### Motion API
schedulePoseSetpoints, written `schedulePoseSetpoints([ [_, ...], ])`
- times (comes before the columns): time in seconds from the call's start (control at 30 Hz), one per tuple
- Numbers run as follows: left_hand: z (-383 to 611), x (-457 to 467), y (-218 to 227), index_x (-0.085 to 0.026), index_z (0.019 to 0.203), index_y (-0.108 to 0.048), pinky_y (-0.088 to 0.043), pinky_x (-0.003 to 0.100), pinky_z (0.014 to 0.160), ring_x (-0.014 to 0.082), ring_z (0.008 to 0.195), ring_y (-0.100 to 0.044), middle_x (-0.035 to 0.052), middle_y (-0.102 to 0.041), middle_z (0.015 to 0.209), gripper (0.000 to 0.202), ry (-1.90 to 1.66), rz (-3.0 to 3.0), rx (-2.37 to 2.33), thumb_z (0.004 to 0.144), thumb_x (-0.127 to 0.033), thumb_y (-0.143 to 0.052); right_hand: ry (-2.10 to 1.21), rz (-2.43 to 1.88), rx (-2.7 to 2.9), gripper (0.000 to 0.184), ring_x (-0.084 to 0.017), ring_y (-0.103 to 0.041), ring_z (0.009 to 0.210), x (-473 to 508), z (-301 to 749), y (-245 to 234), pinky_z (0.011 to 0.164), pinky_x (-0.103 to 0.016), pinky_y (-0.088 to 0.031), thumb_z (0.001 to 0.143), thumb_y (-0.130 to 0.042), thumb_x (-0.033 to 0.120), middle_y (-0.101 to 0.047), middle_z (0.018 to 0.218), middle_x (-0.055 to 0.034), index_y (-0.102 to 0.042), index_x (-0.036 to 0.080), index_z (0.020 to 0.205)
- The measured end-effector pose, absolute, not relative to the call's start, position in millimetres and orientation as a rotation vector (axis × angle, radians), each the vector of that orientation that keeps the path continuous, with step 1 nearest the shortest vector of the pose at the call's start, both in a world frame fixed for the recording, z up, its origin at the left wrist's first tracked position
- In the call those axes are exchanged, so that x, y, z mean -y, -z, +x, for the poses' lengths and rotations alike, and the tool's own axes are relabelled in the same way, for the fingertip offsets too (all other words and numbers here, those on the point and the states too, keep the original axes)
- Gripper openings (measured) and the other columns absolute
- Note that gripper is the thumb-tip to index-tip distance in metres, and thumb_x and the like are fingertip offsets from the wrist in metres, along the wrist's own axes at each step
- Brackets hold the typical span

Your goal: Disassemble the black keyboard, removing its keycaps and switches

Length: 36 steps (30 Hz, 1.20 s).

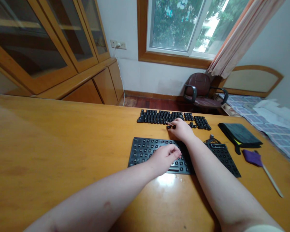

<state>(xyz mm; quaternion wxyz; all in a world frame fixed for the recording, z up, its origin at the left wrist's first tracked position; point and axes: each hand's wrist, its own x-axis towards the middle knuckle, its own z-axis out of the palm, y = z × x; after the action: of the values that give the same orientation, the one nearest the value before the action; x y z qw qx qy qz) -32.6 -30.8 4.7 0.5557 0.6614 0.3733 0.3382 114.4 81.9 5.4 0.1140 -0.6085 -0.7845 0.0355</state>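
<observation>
A black keyboard base (145, 151) with its keycaps removed lies on the wooden desk (50, 154) in front of me. My left hand (164, 158) rests on it near its lower middle, fingers curled downward. Beyond it, rows of loose black keycaps (157, 116) are laid out in keyboard order. My right hand (181, 128) reaches to the near edge of those keycaps, fingers pinched on a small dark tool or keycap that I cannot make out.
A black folded pouch (240, 134) lies at the right, with a purple-headed brush (258, 162) near it. A dark cable (211, 140) coils by the keyboard's top right corner. Behind the desk stand a brown armchair (203, 90), wooden cabinets (50, 48) and a window (183, 25).
</observation>
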Motion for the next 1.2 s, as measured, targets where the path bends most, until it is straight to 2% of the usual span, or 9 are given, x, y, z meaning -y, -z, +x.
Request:
schedulePoseSetpoints([
  [0.2,-32.9,30.9,-4.9,-0.016,0.08,-0.058,-0.045,0.026,0.073,0.0146,0.077,-0.058,0.0023,-0.063,0.082,0.021,-0.791,1.561,-0.882,0.087,-0.031,-0.045,-0.101,-1.765,2.305,0.017,-0.016,-0.059,0.083,-81.4,113.5,-5.5,0.076,-0.025,-0.044,0.077,-0.063,0.031,-0.058,0.097,-0.0044,-0.07,0.022,0.09],
  [0.43,-33.3,31.5,-6.3,-0.015,0.079,-0.058,-0.044,0.026,0.072,0.0145,0.076,-0.057,0.0018,-0.063,0.08,0.02,-0.793,1.546,-0.882,0.086,-0.03,-0.045,-0.058,-1.785,2.276,0.017,-0.015,-0.058,0.082,-86.1,121.1,-3.4,0.077,-0.025,-0.044,0.075,-0.065,0.034,-0.058,0.097,-0.0042,-0.069,0.019,0.081],
  [0.9,-33.0,30.6,-2.1,-0.016,0.081,-0.059,-0.044,0.026,0.071,0.0143,0.074,-0.056,0.0015,-0.063,0.079,0.023,-0.786,1.568,-0.892,0.086,-0.033,-0.044,-0.032,-1.807,2.283,0.015,-0.016,-0.059,0.082,-87.0,120.0,-1.7,0.073,-0.024,-0.044,0.077,-0.063,0.031,-0.059,0.097,-0.0044,-0.07,0.021,0.086],
  [1.2,-33.9,30.8,-3.0,-0.016,0.079,-0.057,-0.044,0.026,0.072,0.0145,0.076,-0.057,0.0013,-0.062,0.078,0.019,-0.819,1.529,-0.859,0.085,-0.029,-0.045,-0.032,-1.787,2.27,0.014,-0.017,-0.059,0.085,-87.3,122.8,-1.3,0.077,-0.026,-0.044,0.076,-0.063,0.029,-0.059,0.099,-0.0048,-0.07,0.021,0.086],
])
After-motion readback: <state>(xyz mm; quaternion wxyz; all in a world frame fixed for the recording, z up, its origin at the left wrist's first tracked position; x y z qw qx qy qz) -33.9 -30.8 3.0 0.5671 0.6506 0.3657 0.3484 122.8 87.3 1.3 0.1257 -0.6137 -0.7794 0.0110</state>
